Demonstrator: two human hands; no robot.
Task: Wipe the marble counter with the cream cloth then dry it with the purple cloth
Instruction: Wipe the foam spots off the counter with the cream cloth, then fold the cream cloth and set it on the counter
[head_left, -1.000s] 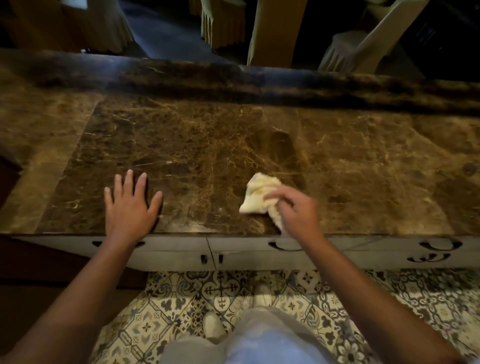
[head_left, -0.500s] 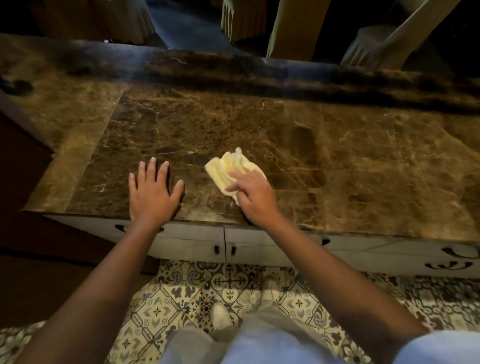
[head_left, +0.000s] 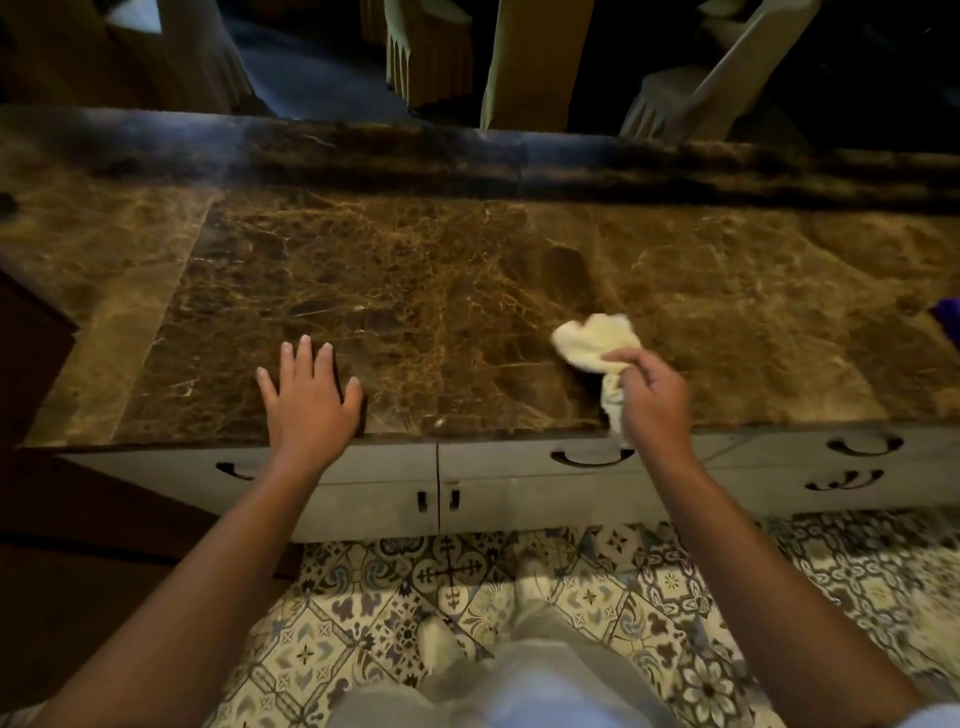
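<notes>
The brown marble counter (head_left: 426, 291) spans the view. My right hand (head_left: 655, 401) grips the cream cloth (head_left: 597, 345) near the counter's front edge, right of centre; the cloth's bunched end lies on the marble and a tail hangs down under my palm. My left hand (head_left: 307, 397) rests flat on the marble by the front edge, fingers spread, holding nothing. A sliver of the purple cloth (head_left: 948, 317) shows at the far right edge of the counter, mostly cut off by the frame.
A raised dark marble ledge (head_left: 467, 156) runs along the counter's back. Chairs with cream covers (head_left: 535, 62) stand beyond it. White drawers with dark handles (head_left: 592, 457) sit below the counter, above a patterned tile floor (head_left: 467, 582).
My right hand swept the cream cloth left toward my left hand, then back to the right. My left hand stayed flat on the marble. The purple cloth's edge has come into view.
</notes>
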